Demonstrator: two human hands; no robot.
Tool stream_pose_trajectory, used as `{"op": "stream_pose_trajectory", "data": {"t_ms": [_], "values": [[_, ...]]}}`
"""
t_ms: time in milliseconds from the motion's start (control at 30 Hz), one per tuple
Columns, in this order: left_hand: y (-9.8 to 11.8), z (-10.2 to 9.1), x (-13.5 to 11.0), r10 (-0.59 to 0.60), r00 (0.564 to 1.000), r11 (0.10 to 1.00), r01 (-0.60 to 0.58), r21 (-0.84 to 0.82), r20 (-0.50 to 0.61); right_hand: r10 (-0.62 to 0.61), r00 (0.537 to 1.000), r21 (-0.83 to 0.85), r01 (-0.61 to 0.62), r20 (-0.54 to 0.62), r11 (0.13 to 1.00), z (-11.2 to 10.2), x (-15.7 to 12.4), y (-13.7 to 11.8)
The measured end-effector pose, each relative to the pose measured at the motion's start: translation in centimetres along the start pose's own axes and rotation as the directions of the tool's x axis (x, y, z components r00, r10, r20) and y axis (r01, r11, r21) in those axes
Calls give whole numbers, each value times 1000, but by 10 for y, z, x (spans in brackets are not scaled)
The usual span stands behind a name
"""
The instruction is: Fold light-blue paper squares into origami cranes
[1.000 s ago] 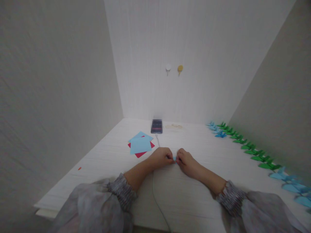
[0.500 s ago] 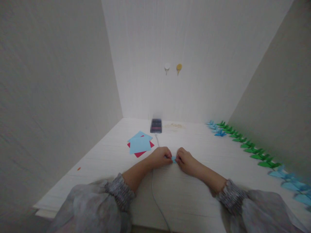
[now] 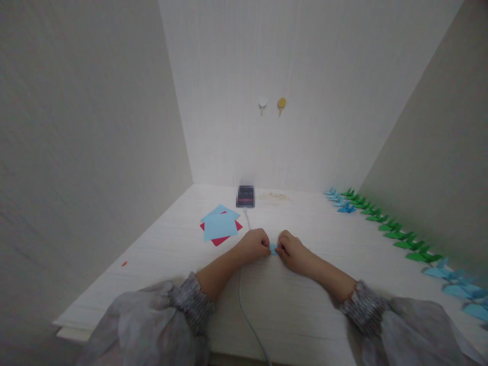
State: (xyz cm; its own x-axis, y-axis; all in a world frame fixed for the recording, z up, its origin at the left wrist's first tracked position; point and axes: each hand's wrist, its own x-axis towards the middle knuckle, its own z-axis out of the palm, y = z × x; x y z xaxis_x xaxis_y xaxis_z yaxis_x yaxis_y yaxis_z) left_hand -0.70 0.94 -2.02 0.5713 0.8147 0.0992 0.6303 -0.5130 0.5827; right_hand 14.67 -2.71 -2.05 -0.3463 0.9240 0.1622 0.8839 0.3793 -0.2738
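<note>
Between my hands, low over the white table, is a small folded piece of light blue paper (image 3: 273, 249). My left hand (image 3: 254, 245) pinches its left side, fingers curled in. The right side is pinched by my right hand (image 3: 292, 250), with its fingers bent over. Most of the paper is covered by my fingertips, so its folded shape cannot be made out. Left of my left hand lie flat light blue sheets (image 3: 220, 226) with red paper (image 3: 217, 242) showing beneath them.
Rows of green folded paper cranes (image 3: 394, 234) and light blue ones (image 3: 463, 290) line the table's right side. A dark pixelated device (image 3: 245, 196) stands at the back, its white cable (image 3: 244, 310) running under my left arm. Two hooks (image 3: 281, 103) hang on the wall. An orange scrap (image 3: 124, 264) lies left.
My left fingers have curled in a little more around the paper. Both hands stay in nearly the same place, and the view has shifted slightly.
</note>
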Motion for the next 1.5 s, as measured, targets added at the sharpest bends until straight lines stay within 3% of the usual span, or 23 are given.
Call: {"op": "stream_pose_trajectory", "data": {"t_ms": [367,733,1000,1167,1367,1500], "values": [[-1,3,-1,-11,999,1000,10,-24,-40,50,999,-8,-50,15,999,-2,2,-2],[2,-1,-2,20,1000,961,-22,-277,-9,118,992,105,-113,-42,988,3,4,2],[4,-3,0,-10,999,975,19,-221,40,146,989,229,-137,-23,964,4,6,8],[1,-3,0,-80,991,963,104,-250,104,165,986,259,-154,-23,954,6,5,11],[1,1,3,-83,997,981,81,-174,-4,171,985,261,-158,-28,952,2,6,6],[2,2,5,-82,997,989,80,-124,-13,187,982,272,-177,-13,946,2,6,5]]}}
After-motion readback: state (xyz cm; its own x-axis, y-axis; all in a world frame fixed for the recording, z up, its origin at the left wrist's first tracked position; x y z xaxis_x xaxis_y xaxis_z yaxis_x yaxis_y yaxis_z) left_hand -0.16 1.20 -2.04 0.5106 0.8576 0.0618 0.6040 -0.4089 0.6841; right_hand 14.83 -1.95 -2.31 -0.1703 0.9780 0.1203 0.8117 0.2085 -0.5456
